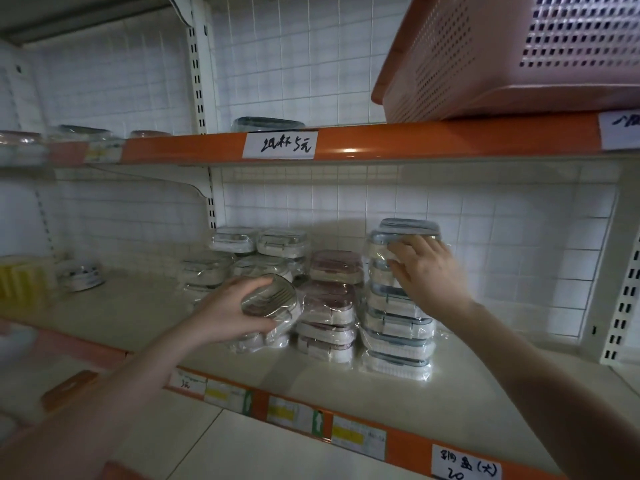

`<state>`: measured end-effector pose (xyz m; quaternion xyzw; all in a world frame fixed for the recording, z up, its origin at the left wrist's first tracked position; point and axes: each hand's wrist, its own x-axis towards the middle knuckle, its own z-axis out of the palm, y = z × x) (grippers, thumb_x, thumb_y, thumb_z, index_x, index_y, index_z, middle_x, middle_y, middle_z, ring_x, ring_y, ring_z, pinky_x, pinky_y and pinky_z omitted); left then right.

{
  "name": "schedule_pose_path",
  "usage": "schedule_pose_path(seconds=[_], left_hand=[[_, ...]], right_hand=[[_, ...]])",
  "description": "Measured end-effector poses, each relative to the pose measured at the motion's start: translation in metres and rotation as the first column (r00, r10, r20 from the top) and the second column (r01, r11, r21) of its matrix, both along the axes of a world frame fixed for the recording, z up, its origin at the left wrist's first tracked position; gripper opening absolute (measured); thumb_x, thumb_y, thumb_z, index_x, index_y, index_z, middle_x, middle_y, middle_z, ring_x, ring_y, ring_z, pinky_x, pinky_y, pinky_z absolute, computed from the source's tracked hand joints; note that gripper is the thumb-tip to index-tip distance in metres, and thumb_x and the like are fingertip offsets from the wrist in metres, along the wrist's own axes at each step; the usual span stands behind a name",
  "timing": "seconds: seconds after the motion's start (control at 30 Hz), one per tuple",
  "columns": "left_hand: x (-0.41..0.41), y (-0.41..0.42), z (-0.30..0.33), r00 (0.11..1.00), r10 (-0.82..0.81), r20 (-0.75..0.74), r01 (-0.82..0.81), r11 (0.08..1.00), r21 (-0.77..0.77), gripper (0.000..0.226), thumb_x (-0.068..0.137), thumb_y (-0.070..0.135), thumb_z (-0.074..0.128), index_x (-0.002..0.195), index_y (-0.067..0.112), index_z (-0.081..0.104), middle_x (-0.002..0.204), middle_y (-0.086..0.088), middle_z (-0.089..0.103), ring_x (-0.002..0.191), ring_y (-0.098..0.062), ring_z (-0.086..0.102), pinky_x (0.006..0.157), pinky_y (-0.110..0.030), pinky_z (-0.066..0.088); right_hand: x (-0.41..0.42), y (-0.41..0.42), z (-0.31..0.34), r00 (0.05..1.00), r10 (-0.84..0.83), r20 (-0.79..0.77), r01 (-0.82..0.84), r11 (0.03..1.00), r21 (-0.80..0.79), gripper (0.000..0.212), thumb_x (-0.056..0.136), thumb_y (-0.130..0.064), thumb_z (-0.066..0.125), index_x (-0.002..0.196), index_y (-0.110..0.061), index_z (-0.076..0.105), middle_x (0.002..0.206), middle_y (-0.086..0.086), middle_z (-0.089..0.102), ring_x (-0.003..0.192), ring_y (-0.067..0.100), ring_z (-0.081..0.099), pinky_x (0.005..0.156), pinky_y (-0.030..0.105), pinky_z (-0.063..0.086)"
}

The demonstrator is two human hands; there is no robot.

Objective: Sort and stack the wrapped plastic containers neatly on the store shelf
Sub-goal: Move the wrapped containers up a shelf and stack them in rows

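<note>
My left hand [227, 311] grips a wrapped grey-lidded container [273, 301], tilted, just above a low stack at the shelf's front. My right hand [424, 271] rests with spread fingers against the upper part of a tall stack of blue-lidded wrapped containers [394, 323]. Between the two stands a stack of pink-lidded containers [329, 313]. More grey-lidded wrapped containers [242, 258] are piled behind, near the tiled back wall.
The cream shelf [346, 386] has an orange front edge with price labels. A single wrapped container [81, 275] and a yellow item [20, 282] sit far left. Above, an orange-edged shelf [381, 143] carries a pink perforated basket [519, 53]. A white upright [623, 299] stands right.
</note>
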<state>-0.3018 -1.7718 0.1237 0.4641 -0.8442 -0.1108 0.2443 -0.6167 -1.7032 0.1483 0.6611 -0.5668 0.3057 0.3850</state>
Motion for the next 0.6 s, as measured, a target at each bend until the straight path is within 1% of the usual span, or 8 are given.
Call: schedule_pose_path(seconds=[0.1, 0.17, 0.23, 0.27, 0.33, 0.47, 0.53, 0.6], left_hand=[[0.006, 0.008, -0.001, 1.000, 0.029, -0.005, -0.029, 1.000, 0.007, 0.080, 0.072, 0.045, 0.077, 0.141, 0.041, 0.036, 0.148, 0.005, 0.033, 0.134, -0.015, 0.033, 0.108, -0.035, 0.033], [0.013, 0.011, -0.003, 0.999, 0.043, -0.017, -0.042, 0.999, 0.034, 0.087, 0.062, 0.056, 0.076, 0.139, 0.043, 0.037, 0.148, 0.003, 0.034, 0.134, -0.015, 0.034, 0.109, -0.035, 0.033], [0.023, 0.010, -0.005, 0.999, 0.044, -0.014, -0.043, 0.997, 0.058, 0.093, 0.053, 0.064, 0.071, 0.138, 0.045, 0.038, 0.145, 0.005, 0.036, 0.132, -0.013, 0.036, 0.105, -0.030, 0.034], [0.028, 0.008, -0.006, 0.999, 0.035, -0.011, -0.034, 0.997, 0.064, 0.091, 0.056, 0.061, 0.074, 0.137, 0.045, 0.039, 0.145, 0.006, 0.037, 0.130, -0.012, 0.036, 0.104, -0.028, 0.033], [0.040, 0.002, -0.007, 1.000, 0.000, -0.001, 0.000, 0.998, 0.063, 0.083, 0.064, 0.052, 0.079, 0.137, 0.045, 0.040, 0.145, 0.006, 0.037, 0.131, -0.010, 0.036, 0.105, -0.027, 0.032], [0.063, -0.015, -0.006, 0.998, -0.053, 0.032, 0.051, 0.996, 0.069, 0.091, 0.049, 0.068, 0.067, 0.134, 0.048, 0.041, 0.142, 0.008, 0.039, 0.131, -0.009, 0.035, 0.108, -0.028, 0.031], [0.078, -0.028, -0.006, 0.996, -0.089, 0.026, 0.087, 0.993, 0.076, 0.087, 0.049, 0.068, 0.068, 0.130, 0.052, 0.040, 0.140, 0.010, 0.040, 0.130, -0.008, 0.036, 0.108, -0.028, 0.032], [0.096, -0.046, -0.005, 0.989, -0.141, 0.040, 0.137, 0.986, 0.091, 0.084, 0.054, 0.064, 0.073, 0.130, 0.053, 0.039, 0.142, 0.012, 0.038, 0.131, -0.006, 0.035, 0.109, -0.029, 0.032]], right_hand=[[0.012, -0.002, -0.017, 0.997, 0.068, -0.044, -0.067, 0.998, 0.019, 0.030, 0.085, -0.025, 0.044, 0.087, -0.010, 0.070, 0.086, 0.010, 0.066, 0.073, 0.029, 0.063, 0.067, 0.035, 0.052], [0.020, -0.006, -0.029, 0.994, 0.099, -0.043, -0.098, 0.995, 0.037, 0.029, 0.086, -0.024, 0.045, 0.089, -0.010, 0.070, 0.089, 0.010, 0.067, 0.074, 0.028, 0.063, 0.066, 0.036, 0.052], [0.030, -0.012, -0.039, 0.993, 0.114, -0.017, -0.113, 0.992, 0.052, 0.018, 0.085, -0.019, 0.055, 0.090, -0.009, 0.070, 0.090, 0.011, 0.067, 0.074, 0.029, 0.064, 0.065, 0.036, 0.053], [0.035, -0.017, -0.045, 0.992, 0.123, -0.002, -0.122, 0.990, 0.066, 0.013, 0.082, -0.015, 0.064, 0.091, -0.008, 0.070, 0.090, 0.012, 0.067, 0.075, 0.030, 0.064, 0.065, 0.037, 0.054], [0.048, -0.026, -0.055, 0.991, 0.129, 0.026, -0.131, 0.983, 0.132, 0.017, 0.078, -0.015, 0.071, 0.093, -0.008, 0.069, 0.089, 0.012, 0.067, 0.075, 0.031, 0.064, 0.067, 0.038, 0.054], [0.080, -0.043, -0.064, 0.992, 0.101, 0.074, -0.115, 0.966, 0.231, 0.024, 0.071, -0.012, 0.079, 0.093, -0.009, 0.070, 0.086, 0.011, 0.067, 0.073, 0.032, 0.065, 0.064, 0.038, 0.054], [0.095, -0.055, -0.066, 0.993, 0.075, 0.096, -0.098, 0.959, 0.265, 0.026, 0.072, -0.014, 0.079, 0.096, -0.010, 0.070, 0.088, 0.011, 0.066, 0.077, 0.033, 0.065, 0.065, 0.039, 0.054], [0.111, -0.069, -0.066, 0.991, 0.022, 0.135, -0.062, 0.952, 0.301, 0.023, 0.083, -0.023, 0.069, 0.104, -0.014, 0.069, 0.098, 0.010, 0.065, 0.091, 0.034, 0.063, 0.076, 0.042, 0.052]])
